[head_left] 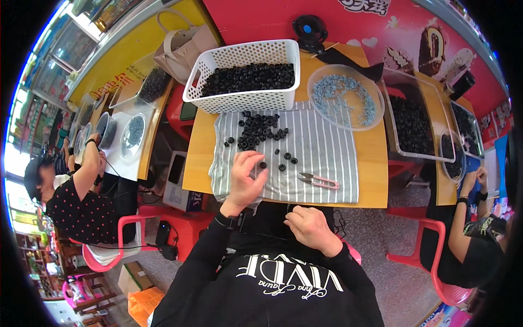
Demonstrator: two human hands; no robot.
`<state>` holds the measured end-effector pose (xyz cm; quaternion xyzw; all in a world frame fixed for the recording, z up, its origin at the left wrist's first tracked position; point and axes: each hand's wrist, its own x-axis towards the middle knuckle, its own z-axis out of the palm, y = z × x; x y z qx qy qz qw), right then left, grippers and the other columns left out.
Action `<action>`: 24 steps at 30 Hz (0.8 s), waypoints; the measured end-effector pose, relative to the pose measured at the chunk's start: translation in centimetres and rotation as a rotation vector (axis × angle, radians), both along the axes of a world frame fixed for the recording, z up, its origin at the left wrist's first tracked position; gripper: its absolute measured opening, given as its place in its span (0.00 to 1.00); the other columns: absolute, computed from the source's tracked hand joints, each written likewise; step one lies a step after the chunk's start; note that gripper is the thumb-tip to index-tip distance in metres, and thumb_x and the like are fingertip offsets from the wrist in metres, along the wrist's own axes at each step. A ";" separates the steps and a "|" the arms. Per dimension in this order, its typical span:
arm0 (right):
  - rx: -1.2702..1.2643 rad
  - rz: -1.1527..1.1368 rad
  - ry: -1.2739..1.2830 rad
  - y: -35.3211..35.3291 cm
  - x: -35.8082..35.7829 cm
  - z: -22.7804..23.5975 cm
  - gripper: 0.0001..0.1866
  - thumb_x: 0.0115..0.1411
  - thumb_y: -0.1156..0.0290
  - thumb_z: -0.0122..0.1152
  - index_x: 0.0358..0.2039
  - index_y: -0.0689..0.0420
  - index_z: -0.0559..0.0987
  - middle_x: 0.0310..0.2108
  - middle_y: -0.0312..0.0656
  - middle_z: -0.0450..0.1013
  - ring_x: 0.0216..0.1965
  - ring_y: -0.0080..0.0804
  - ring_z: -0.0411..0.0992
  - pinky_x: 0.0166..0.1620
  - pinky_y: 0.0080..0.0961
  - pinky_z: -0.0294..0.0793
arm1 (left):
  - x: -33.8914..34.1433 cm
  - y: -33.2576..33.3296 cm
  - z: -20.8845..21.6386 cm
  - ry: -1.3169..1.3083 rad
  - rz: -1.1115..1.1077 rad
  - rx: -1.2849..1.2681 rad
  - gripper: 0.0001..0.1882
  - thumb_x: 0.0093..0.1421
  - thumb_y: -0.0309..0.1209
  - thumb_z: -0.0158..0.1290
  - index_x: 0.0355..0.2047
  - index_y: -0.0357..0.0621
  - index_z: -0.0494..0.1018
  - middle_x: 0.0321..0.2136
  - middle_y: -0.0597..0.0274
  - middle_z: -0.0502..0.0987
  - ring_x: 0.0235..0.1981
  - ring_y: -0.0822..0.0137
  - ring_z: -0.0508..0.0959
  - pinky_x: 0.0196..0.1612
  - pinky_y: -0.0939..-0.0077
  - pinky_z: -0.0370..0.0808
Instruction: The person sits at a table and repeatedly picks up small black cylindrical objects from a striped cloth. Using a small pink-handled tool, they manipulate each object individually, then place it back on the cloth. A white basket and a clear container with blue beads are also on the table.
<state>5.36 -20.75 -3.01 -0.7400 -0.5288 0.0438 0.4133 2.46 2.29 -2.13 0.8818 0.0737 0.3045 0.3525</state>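
My left hand is over the striped grey cloth, thumb and fingers apart. A small black ring-shaped part shows at the gap between them, and I see no grip on it. My right hand is curled closed just off the table's front edge; whatever its fingers hold is hidden. Beyond my left hand lies a loose pile of black parts. A few single parts are scattered to its right. Thread snips with pink handles rest on the cloth, between the hands and its right side.
A white perforated basket of black parts stands at the back. Right of it is a clear round tub with small blue-grey pieces, near a black fan. Co-workers sit at tables left and right, on red chairs.
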 end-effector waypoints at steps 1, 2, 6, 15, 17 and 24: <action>-0.013 -0.019 0.016 0.0 -0.1 0.2 0.08 0.49 0.74 0.67 0.29 0.58 0.77 0.24 0.41 0.68 0.23 0.40 0.70 0.28 0.34 0.68 | 0.0 -0.2 0.4 0.002 -0.002 0.099 0.15 0.46 0.16 0.57 0.37 0.37 0.76 0.36 0.55 0.75 0.37 0.54 0.73 0.40 0.67 0.72; -0.006 -0.028 0.021 0.2 0.0 0.4 0.08 0.49 0.75 0.67 0.29 0.59 0.77 0.24 0.41 0.69 0.23 0.40 0.70 0.28 0.34 0.68 | 0.1 -0.1 0.1 -0.001 -0.015 0.119 0.15 0.46 0.16 0.58 0.37 0.36 0.76 0.35 0.55 0.75 0.37 0.53 0.73 0.40 0.65 0.72; 0.002 -0.045 0.045 0.7 0.4 1.1 0.08 0.49 0.76 0.67 0.29 0.59 0.77 0.24 0.41 0.69 0.23 0.41 0.70 0.27 0.34 0.68 | -0.4 0.0 -0.1 0.005 -0.048 0.085 0.13 0.46 0.17 0.60 0.35 0.36 0.76 0.32 0.54 0.75 0.36 0.51 0.73 0.38 0.63 0.71; -0.041 -0.364 -0.020 2.3 5.9 4.9 0.05 0.50 0.79 0.64 0.29 0.59 0.77 0.24 0.44 0.69 0.24 0.46 0.71 0.27 0.36 0.68 | 0.3 0.4 1.1 0.045 -0.095 0.048 0.12 0.48 0.19 0.62 0.34 0.37 0.75 0.29 0.58 0.74 0.31 0.60 0.74 0.33 0.70 0.71; -0.071 -0.414 0.104 3.2 6.6 5.5 0.06 0.50 0.78 0.64 0.30 0.60 0.76 0.24 0.44 0.68 0.27 0.47 0.71 0.29 0.37 0.68 | 0.0 0.1 0.9 0.185 -0.146 -0.399 0.10 0.52 0.20 0.62 0.34 0.37 0.74 0.29 0.62 0.75 0.29 0.68 0.75 0.33 0.76 0.71; -0.098 -0.353 -0.108 7.6 8.2 6.0 0.06 0.51 0.79 0.62 0.30 0.60 0.76 0.27 0.46 0.67 0.30 0.48 0.70 0.32 0.40 0.68 | -1.2 1.1 -0.9 0.085 -0.270 -1.448 0.10 0.57 0.19 0.60 0.41 0.38 0.80 0.29 0.68 0.79 0.28 0.81 0.74 0.32 0.87 0.69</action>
